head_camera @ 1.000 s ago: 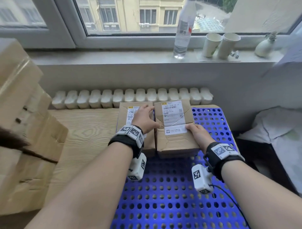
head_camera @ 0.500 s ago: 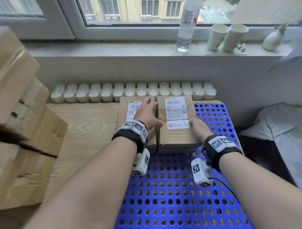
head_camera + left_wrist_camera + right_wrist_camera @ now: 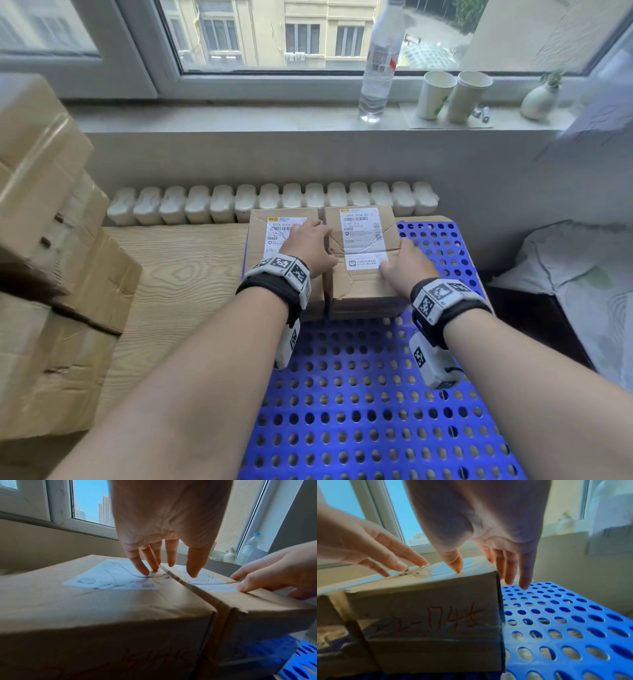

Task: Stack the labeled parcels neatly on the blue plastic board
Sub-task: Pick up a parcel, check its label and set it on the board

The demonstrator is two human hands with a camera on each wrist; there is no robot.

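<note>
Two brown labeled parcels stand side by side at the far end of the blue perforated board (image 3: 359, 411). My left hand (image 3: 308, 246) lies flat across the seam, its straight fingers (image 3: 145, 566) touching the left parcel (image 3: 270, 253) and its thumb over the right parcel (image 3: 359, 291). My right hand (image 3: 404, 263) rests on the right parcel's near right corner. In the right wrist view its thumb presses the top edge and its straight fingers (image 3: 522, 574) hang beside the right wall of this parcel (image 3: 436, 615), which bears red handwriting.
A tall stack of cardboard boxes (image 3: 51, 274) stands on the wooden table (image 3: 185, 274) to the left. A white radiator (image 3: 274, 202) runs behind the parcels. The windowsill holds a bottle (image 3: 376, 68), two paper cups (image 3: 452, 96) and a vase (image 3: 541, 99). Bedding (image 3: 582, 291) lies right.
The right parcel has been straightened and now sits flush against the left one. My right hand slid a little toward that parcel's near right corner; my left hand stays over the seam.
</note>
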